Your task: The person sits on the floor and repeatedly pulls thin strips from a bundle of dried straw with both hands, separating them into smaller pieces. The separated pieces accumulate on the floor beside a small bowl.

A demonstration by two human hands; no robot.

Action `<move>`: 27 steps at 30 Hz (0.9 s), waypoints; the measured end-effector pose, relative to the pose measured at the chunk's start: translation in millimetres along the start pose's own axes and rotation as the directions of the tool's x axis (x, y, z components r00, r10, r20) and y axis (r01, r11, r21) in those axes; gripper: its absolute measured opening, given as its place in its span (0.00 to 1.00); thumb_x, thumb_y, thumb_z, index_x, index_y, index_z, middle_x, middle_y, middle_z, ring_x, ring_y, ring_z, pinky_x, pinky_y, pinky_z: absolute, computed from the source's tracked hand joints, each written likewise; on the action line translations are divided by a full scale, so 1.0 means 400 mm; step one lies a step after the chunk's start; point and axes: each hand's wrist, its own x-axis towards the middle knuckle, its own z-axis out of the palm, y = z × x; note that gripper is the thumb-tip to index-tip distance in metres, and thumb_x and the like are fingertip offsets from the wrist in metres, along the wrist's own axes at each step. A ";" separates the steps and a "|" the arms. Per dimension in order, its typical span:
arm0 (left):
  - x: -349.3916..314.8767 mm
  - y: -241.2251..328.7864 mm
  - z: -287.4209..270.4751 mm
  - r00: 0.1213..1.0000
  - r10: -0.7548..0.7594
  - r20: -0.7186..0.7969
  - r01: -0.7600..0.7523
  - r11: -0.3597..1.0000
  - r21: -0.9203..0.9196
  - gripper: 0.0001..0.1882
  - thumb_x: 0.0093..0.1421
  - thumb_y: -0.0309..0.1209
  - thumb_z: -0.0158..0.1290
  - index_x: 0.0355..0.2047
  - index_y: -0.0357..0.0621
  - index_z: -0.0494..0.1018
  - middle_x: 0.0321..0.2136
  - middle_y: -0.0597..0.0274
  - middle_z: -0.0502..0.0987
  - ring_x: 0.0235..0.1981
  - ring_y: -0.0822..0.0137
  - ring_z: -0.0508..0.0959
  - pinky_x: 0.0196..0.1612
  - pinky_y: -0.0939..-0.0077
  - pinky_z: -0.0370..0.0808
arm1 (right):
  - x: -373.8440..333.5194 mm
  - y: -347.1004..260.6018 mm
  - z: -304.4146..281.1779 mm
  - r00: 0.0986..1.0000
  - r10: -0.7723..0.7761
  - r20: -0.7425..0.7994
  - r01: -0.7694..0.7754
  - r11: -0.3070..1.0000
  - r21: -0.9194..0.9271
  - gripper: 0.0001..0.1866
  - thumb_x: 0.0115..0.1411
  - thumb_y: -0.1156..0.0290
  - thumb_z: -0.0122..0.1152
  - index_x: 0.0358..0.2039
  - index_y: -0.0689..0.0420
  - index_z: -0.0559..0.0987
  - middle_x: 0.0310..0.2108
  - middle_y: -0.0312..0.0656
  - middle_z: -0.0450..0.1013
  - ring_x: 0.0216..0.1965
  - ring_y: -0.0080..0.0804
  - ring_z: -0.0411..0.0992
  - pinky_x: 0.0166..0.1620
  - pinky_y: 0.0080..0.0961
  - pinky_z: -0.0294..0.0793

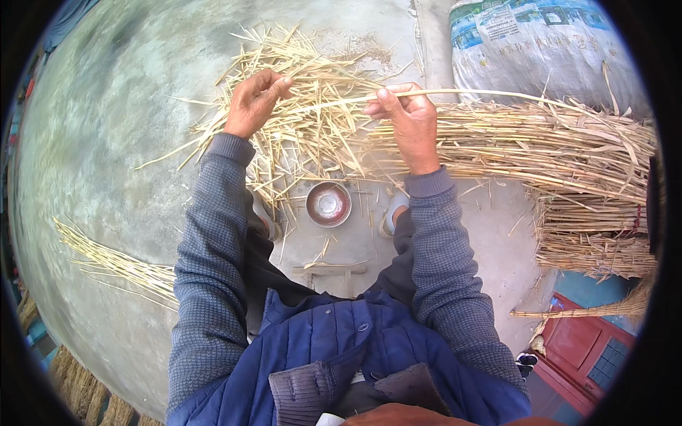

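Between the thumb and fingers of my right hand (410, 128) is a long pale reed stalk (490, 93), which runs out to the right above a bundle of stalks. My left hand (257, 101) is closed in a pinch over a loose heap of straw-coloured peelings (312, 135). Whether a strip is in its fingertips I cannot tell against the heap behind. Below the heap, between my feet, sits a small metal bowl (328, 204) with a reddish inner wall.
A thick bundle of dry stalks (497, 138) lies at the right, with a full white-and-blue sack (547, 64) behind it. Thinner stalks (121, 264) lie at the left on the concrete floor (106, 156). A broom (590, 310) and red door (579, 341) are at lower right.
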 end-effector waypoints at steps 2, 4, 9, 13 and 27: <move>-0.023 0.036 0.067 0.952 0.305 0.025 -0.305 0.948 0.091 0.14 0.59 0.40 0.65 0.34 0.43 0.81 0.29 0.62 0.82 0.36 0.66 0.81 0.40 0.69 0.76 | -0.004 0.016 0.028 1.000 0.018 0.020 -0.019 0.999 0.049 0.11 0.68 0.68 0.62 0.39 0.62 0.73 0.32 0.45 0.79 0.32 0.27 0.81 0.36 0.22 0.82; -0.037 0.059 0.096 0.872 0.476 0.116 -0.489 0.832 0.262 0.13 0.57 0.40 0.66 0.32 0.43 0.81 0.29 0.59 0.82 0.36 0.60 0.80 0.39 0.65 0.76 | -0.005 0.027 0.044 0.999 0.032 0.030 -0.034 0.996 0.079 0.12 0.68 0.67 0.63 0.40 0.62 0.74 0.32 0.45 0.80 0.33 0.28 0.81 0.37 0.23 0.82; -0.034 0.057 0.016 0.953 0.220 0.209 -0.282 0.896 0.342 0.13 0.56 0.39 0.67 0.29 0.42 0.81 0.26 0.57 0.81 0.30 0.58 0.80 0.34 0.62 0.74 | 0.010 0.009 -0.011 0.995 0.056 -0.085 -0.050 0.996 0.071 0.13 0.67 0.65 0.64 0.42 0.62 0.74 0.33 0.46 0.80 0.34 0.31 0.81 0.39 0.25 0.82; -0.042 0.068 -0.024 0.982 0.080 0.173 -0.138 0.923 0.359 0.13 0.55 0.39 0.67 0.31 0.41 0.81 0.28 0.58 0.83 0.31 0.59 0.80 0.37 0.63 0.75 | 0.013 -0.010 -0.038 0.986 0.117 -0.117 -0.105 0.989 0.107 0.14 0.68 0.64 0.63 0.42 0.63 0.74 0.36 0.47 0.80 0.36 0.32 0.81 0.41 0.26 0.82; -0.033 0.099 0.131 0.886 0.451 0.108 -0.463 0.870 0.168 0.11 0.55 0.35 0.67 0.33 0.41 0.81 0.27 0.57 0.81 0.30 0.55 0.79 0.36 0.62 0.74 | -0.007 -0.022 0.016 0.999 0.008 -0.041 -0.008 1.000 0.010 0.12 0.69 0.67 0.61 0.41 0.64 0.73 0.34 0.47 0.80 0.34 0.32 0.81 0.39 0.25 0.83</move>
